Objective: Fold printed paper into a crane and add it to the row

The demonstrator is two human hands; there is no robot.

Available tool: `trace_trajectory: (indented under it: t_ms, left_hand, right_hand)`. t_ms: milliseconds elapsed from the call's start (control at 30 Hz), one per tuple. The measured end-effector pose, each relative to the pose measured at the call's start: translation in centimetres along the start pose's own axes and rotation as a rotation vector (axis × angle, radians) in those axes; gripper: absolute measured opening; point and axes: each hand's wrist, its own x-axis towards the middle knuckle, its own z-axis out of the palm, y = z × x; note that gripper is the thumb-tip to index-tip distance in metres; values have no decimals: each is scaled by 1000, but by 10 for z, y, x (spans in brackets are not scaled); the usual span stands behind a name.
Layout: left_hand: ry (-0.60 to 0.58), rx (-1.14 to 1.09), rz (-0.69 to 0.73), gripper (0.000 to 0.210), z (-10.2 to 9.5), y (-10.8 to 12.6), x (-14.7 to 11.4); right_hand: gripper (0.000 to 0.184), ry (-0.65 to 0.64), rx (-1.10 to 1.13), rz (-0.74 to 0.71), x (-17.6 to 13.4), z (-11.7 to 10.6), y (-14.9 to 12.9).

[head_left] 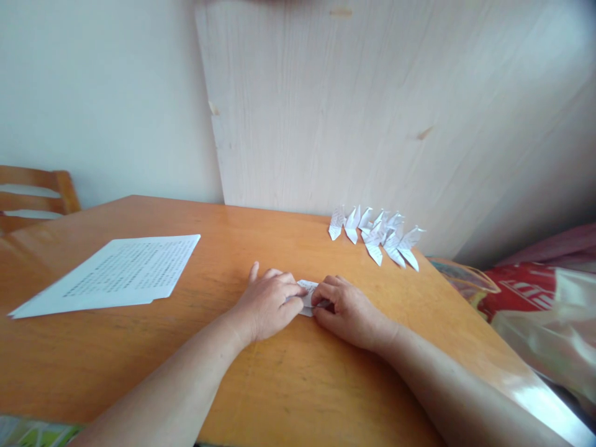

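Observation:
A small piece of folded printed paper [307, 287] lies on the tabletop between my two hands. My left hand [274, 301] grips its left side, with thumb and forefinger closed on it and the little finger sticking out. On the opposite side, my right hand [351, 310] pinches the paper with bent fingers and thumb. Both hands hide much of the paper, so its full shape is hard to make out. Beyond my right hand stand several folded paper figures [374, 242], white with print, grouped near the table's back edge.
A stack of printed sheets [135, 270] rests on the left of the wooden table [261, 397]. A wooden chair [35, 189] stands past the far left corner. Red and pale bags [526, 288] sit off the right edge. A pale panel [316, 112] rises behind the table.

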Motion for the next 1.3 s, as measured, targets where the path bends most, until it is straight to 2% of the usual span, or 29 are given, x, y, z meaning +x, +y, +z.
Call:
trace_trajectory:
  t_ms: [133,333,467,567,667,800,967,1300]
  left_hand:
    - [-19,-49,-33,34,1,-5,2]
    - [-24,-103,-48,38,6,-10,3]
    - [-38,-132,-60,35,7,-10,2]
    - [11,-175,-120,33,6,-9,2]
    - [29,-208,-172,23,2,-7,2]
    - [-38,-196,-118,18,-4,-8,1]
    - [-43,-179,-62,4,-2,-12,-3]
    - [10,-129,-64,17,4,-9,0]
  right_hand:
    - [26,-18,-6,8,0,0,2]
    - [16,-23,-24,-36,3,1,7]
    - [15,-34,-31,-25,5,2,7]
    - [14,-15,-3,20,6,5,8]
    - [12,6,36,63,7,8,9]
    - [11,6,66,74,7,11,12]
    - [8,13,63,96,8,13,14]
    - [1,12,30,143,8,13,11]
